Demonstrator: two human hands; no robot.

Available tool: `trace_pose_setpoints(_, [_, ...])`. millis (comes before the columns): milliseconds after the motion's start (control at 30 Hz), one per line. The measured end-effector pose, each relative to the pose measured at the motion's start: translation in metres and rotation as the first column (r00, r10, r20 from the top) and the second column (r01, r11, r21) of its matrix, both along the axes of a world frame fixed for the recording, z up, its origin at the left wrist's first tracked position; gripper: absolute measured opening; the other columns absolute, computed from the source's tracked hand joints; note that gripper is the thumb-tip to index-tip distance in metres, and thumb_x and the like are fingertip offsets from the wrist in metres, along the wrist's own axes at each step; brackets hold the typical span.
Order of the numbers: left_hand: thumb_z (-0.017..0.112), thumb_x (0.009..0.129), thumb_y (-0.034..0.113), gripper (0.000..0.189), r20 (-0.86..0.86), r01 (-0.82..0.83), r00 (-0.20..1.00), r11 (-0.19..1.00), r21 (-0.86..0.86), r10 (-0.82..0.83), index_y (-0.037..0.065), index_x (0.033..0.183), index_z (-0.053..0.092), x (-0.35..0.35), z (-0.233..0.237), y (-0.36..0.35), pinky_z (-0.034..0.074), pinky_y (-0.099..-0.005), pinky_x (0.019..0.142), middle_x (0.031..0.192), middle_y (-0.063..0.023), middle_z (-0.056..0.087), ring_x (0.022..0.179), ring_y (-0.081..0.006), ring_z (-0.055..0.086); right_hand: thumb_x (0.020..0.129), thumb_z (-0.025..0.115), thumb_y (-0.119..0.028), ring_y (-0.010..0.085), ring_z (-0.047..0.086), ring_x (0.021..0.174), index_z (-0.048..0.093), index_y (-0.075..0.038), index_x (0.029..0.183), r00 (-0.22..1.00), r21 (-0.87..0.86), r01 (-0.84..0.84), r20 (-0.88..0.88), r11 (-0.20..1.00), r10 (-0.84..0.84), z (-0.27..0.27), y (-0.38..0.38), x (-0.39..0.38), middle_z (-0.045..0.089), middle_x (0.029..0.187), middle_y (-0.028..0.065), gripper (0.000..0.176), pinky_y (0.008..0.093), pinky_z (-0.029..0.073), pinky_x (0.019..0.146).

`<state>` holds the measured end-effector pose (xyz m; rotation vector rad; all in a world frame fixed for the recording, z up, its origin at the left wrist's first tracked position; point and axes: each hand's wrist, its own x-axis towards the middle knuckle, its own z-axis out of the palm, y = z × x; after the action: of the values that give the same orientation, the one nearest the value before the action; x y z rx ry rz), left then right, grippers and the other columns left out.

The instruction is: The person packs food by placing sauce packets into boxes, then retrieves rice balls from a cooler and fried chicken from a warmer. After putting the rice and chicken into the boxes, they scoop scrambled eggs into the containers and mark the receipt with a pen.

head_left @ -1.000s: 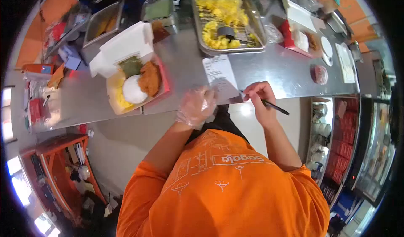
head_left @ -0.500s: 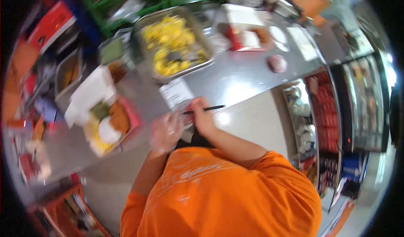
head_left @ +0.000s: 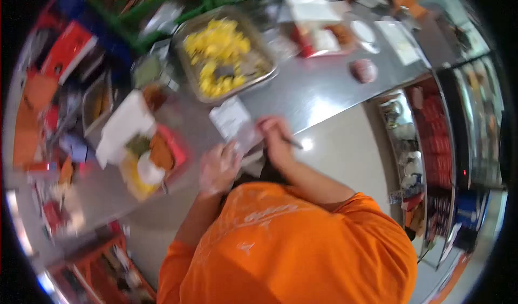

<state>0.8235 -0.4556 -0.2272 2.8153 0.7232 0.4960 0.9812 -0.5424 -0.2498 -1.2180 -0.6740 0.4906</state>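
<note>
My right hand (head_left: 276, 135) is closed around a dark pen (head_left: 293, 142), whose rear end points down to the right. My left hand (head_left: 218, 168), in a clear plastic glove, has its fingers curled at the lower edge of a white printed receipt (head_left: 231, 117). The receipt reaches from the metal counter's front edge up towards a tray, and its print is too blurred to read. To the left of my gloved hand is an open food box (head_left: 175, 148) with yellow food, a white mound, a brown fried piece and something green.
A deep metal tray (head_left: 270, 76) of yellow pieces stands on the steel counter (head_left: 302, 96). Further right are a second open box (head_left: 306, 49), a round pinkish package (head_left: 363, 71) and white lids (head_left: 363, 33). A shelf with red packages (head_left: 436, 142) stands at the right.
My right hand has shifted slightly right and the pen has turned from nearly level to slanting. More of the receipt shows between my hands. The whole view has tilted slightly.
</note>
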Motion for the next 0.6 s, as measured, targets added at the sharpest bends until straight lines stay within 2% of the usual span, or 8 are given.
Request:
trace_pose_setpoints(33, [0.057, 0.077, 0.028, 0.032, 0.028, -0.039, 0.999, 0.990, 0.138, 0.035, 0.012, 0.104, 0.059, 0.001, 0.003, -0.004, 0.044, -0.0364, 0.059, 0.079, -0.0058, 0.054, 0.065, -0.0234, 0.054, 0.085, 0.045, -0.001, 0.0142, 0.051, 0.085, 0.049, -0.005, 0.093, 0.991, 0.090, -0.032, -0.127, 0.995, 0.043, 0.012, -0.004, 0.010, 0.053, 0.102, 0.0094, 0.009, 0.0280, 0.042, 0.079])
trace_pose_setpoints(67, [0.059, 0.076, 0.025, 0.031, 0.040, 0.017, 0.999, 0.999, 0.047, -0.019, 0.010, 0.103, 0.059, 0.002, 0.005, 0.000, 0.044, -0.0362, 0.057, 0.078, -0.0065, 0.054, 0.064, -0.0240, 0.054, 0.084, 0.043, 0.001, 0.0158, 0.051, 0.092, 0.048, -0.004, 0.094, 0.999, 0.093, -0.039, 0.027, 0.995, 0.037, 0.018, -0.006, 0.019, 0.048, 0.108, 0.0123, 0.012, 0.0294, 0.042, 0.082])
trace_pose_setpoints(133, [0.060, 0.075, 0.018, 0.030, 0.064, 0.068, 0.995, 0.990, 0.123, -0.076, 0.007, 0.103, 0.056, -0.001, -0.006, 0.005, 0.044, -0.0373, 0.057, 0.079, -0.0068, 0.053, 0.068, -0.0251, 0.054, 0.078, 0.042, 0.008, 0.0214, 0.052, 0.101, 0.047, -0.003, 0.092, 0.973, 0.082, -0.091, 0.219, 0.992, 0.071, 0.023, -0.008, 0.033, 0.040, 0.113, 0.0157, 0.018, 0.0308, 0.043, 0.084])
trace_pose_setpoints(267, [0.065, 0.072, 0.016, 0.030, 0.154, -0.013, 0.988, 1.000, -0.010, 0.014, 0.005, 0.096, 0.051, 0.005, 0.001, -0.001, 0.044, -0.0396, 0.055, 0.081, -0.0096, 0.053, 0.069, -0.0276, 0.055, 0.071, 0.049, 0.011, 0.0257, 0.053, 0.092, 0.047, -0.004, 0.084, 0.923, -0.003, -0.064, 0.379, 0.998, 0.060, 0.022, -0.013, 0.017, 0.040, 0.099, 0.0142, 0.020, 0.0310, 0.044, 0.080])
trace_pose_setpoints(300, [0.066, 0.072, 0.018, 0.030, 0.166, -0.040, 0.985, 0.998, -0.039, 0.046, 0.006, 0.095, 0.050, 0.004, -0.002, -0.001, 0.044, -0.0399, 0.055, 0.081, -0.0102, 0.053, 0.068, -0.0281, 0.056, 0.069, 0.051, 0.009, 0.0252, 0.052, 0.084, 0.048, -0.005, 0.085, 0.837, -0.039, -0.046, 0.543, 0.998, 0.060, 0.007, -0.016, 0.018, 0.042, 0.096, 0.0148, 0.022, 0.0307, 0.044, 0.075])
trace_pose_setpoints(367, [0.069, 0.070, 0.019, 0.033, 0.218, -0.030, 0.975, 0.999, -0.027, 0.035, 0.007, 0.093, 0.049, 0.002, -0.008, 0.001, 0.044, -0.0407, 0.056, 0.082, -0.0113, 0.053, 0.068, -0.0299, 0.056, 0.078, 0.050, 0.001, 0.0230, 0.051, 0.091, 0.047, -0.002, 0.091, 0.819, -0.079, -0.157, 0.546, 0.984, 0.175, -0.008, -0.017, 0.009, 0.037, 0.102, 0.0129, 0.014, 0.0356, 0.042, 0.086])
trace_pose_setpoints(533, [0.067, 0.069, 0.023, 0.033, 0.210, -0.042, 0.975, 0.992, -0.119, 0.067, 0.008, 0.092, 0.049, 0.000, -0.016, 0.001, 0.044, -0.0389, 0.059, 0.085, -0.0086, 0.053, 0.067, -0.0282, 0.053, 0.071, 0.056, 0.006, 0.0228, 0.052, 0.085, 0.050, -0.004, 0.085, 0.692, -0.175, -0.158, 0.682, 0.972, 0.236, 0.010, -0.014, -0.002, 0.045, 0.098, 0.0137, 0.018, 0.0321, 0.045, 0.080])
trace_pose_setpoints(600, [0.069, 0.069, 0.019, 0.034, 0.160, 0.028, 0.987, 0.999, 0.015, -0.030, 0.010, 0.095, 0.049, -0.003, -0.016, 0.002, 0.045, -0.0401, 0.058, 0.087, -0.0089, 0.052, 0.072, -0.0297, 0.055, 0.066, 0.060, 0.008, 0.0252, 0.053, 0.083, 0.051, -0.005, 0.085, 0.703, -0.182, -0.117, 0.679, 0.976, 0.211, -0.001, -0.011, 0.002, 0.048, 0.098, 0.0133, 0.025, 0.0312, 0.047, 0.075])
